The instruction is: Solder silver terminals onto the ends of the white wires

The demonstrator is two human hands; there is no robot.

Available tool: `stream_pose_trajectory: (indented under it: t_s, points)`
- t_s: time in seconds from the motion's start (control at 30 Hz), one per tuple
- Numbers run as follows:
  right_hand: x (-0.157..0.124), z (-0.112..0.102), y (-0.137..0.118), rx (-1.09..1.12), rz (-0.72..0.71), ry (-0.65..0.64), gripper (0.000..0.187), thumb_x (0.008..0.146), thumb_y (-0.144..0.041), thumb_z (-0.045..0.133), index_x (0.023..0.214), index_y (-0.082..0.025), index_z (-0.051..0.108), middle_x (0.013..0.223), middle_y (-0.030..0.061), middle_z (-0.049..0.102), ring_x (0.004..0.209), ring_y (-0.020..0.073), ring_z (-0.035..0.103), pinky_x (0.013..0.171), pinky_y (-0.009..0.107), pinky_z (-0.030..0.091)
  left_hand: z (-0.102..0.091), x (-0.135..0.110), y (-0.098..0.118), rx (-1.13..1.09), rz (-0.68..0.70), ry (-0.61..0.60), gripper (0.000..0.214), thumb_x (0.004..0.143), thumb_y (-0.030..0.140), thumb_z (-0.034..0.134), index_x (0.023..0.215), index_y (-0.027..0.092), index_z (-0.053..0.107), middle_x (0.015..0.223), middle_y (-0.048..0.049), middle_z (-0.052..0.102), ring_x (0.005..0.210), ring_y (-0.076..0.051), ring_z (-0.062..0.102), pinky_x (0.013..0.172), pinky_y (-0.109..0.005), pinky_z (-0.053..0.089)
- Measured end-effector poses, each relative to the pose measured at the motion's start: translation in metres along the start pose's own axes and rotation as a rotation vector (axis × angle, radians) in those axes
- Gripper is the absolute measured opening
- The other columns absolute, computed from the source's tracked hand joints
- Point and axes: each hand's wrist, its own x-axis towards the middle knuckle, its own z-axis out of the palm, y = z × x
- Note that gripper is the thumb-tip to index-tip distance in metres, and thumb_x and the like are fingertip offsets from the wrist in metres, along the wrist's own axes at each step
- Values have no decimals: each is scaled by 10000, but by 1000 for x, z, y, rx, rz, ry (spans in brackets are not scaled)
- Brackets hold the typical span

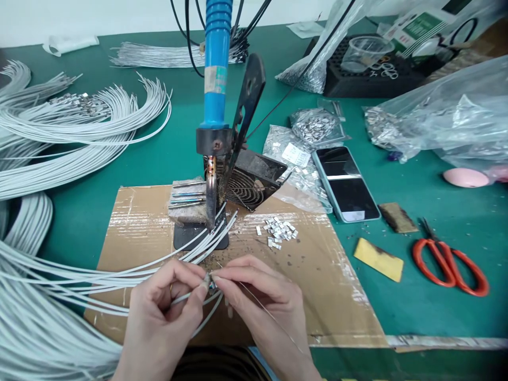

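Observation:
My left hand (pixel 162 312) is closed, pinching the end of a white cable (pixel 181 299) between thumb and forefinger. Close against it, my right hand (pixel 264 299) pinches with thumb and fingertips, and a thin solder wire (pixel 260 304) runs through it. A small metallic piece shows between the fingertips; its shape is mostly hidden. Just beyond my hands, a blue-handled soldering iron (pixel 217 100) hangs tip down in a black stand. More white cables (pixel 206 248) end under its tip. Small silvery metal clips (pixel 281 231) lie loose on the cardboard (pixel 317 286).
Bundles of white cable (pixel 71 153) cover the left side. A black fan (pixel 250 182) stands behind the iron. To the right are a phone (pixel 346 182), a yellow sponge (pixel 378 259), red-handled scissors (pixel 448 264), and bags of metal parts (pixel 317 127).

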Motion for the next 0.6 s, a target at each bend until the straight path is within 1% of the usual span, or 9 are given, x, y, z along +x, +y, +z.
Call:
stream_pose_trajectory:
  t_s: [0.1, 0.17, 0.23, 0.3, 0.33, 0.4, 0.47, 0.53, 0.6]
  points:
    - [-1, -2, -2, -93, -26, 5, 189, 950, -197, 742, 1007, -340, 852, 883, -9, 751, 691, 122, 682, 635, 203, 566, 1, 2, 0, 12, -3, -10, 133, 681, 132, 833, 632, 187, 723, 771, -6, 737, 636, -87, 678, 595, -109, 520]
    - [-2, -4, -4, -180, -47, 4, 245, 1036, -222, 608, 1099, -336, 815, 969, 3, 750, 768, 126, 695, 691, 201, 573, 2, 3, -1, 18, 0, -1, 137, 689, 133, 826, 633, 187, 712, 779, -3, 737, 663, -88, 696, 616, -99, 525]
    - [-4, -8, -5, -236, -41, 11, 315, 1092, -221, 473, 1221, -342, 734, 1004, -4, 740, 802, 117, 694, 728, 187, 571, 2, 6, -2, 21, 16, 8, 137, 693, 126, 818, 636, 186, 709, 780, 1, 729, 671, -86, 701, 617, -93, 521]
    - [-6, -11, -5, -255, -22, 31, 290, 1104, -230, 442, 1287, -346, 635, 998, -22, 727, 783, 106, 681, 721, 172, 560, 1, 9, -4, 24, 44, 1, 132, 697, 115, 810, 642, 183, 712, 777, 0, 723, 669, -85, 693, 612, -97, 515]
    - [-6, -12, -5, -263, -15, 46, 238, 1102, -241, 452, 1247, -334, 616, 966, -31, 711, 756, 103, 663, 699, 169, 545, 1, 11, -5, 26, 56, -8, 130, 696, 110, 809, 643, 180, 713, 780, -3, 724, 658, -80, 680, 606, -98, 508]
    - [-5, -12, -6, -284, 1, 62, 149, 1096, -264, 465, 1039, -287, 601, 872, -42, 647, 710, 104, 604, 660, 181, 499, 0, 15, -6, 26, 63, -11, 134, 689, 102, 812, 640, 168, 706, 789, -7, 726, 616, -57, 633, 568, -89, 468]
    - [-2, -10, -8, -286, 20, 57, 261, 1094, -277, 460, 843, -249, 526, 783, -45, 548, 677, 109, 533, 643, 202, 453, 0, 19, -6, 20, 59, 10, 140, 681, 99, 817, 640, 156, 695, 793, -7, 724, 580, -36, 583, 539, -81, 428]
    - [1, -7, -10, -256, 24, 49, 296, 1083, -274, 474, 791, -239, 496, 801, -40, 540, 707, 114, 532, 668, 213, 448, 0, 22, -5, 28, 56, 5, 140, 675, 96, 821, 645, 149, 694, 794, -7, 724, 555, -27, 557, 519, -84, 412]
    - [3, -3, -13, -217, -3, 57, 259, 1061, -251, 513, 803, -242, 529, 927, -25, 631, 842, 123, 617, 768, 219, 482, 0, 26, -5, 33, 66, -5, 137, 680, 93, 819, 653, 148, 696, 796, -4, 723, 544, -26, 556, 514, -87, 418]
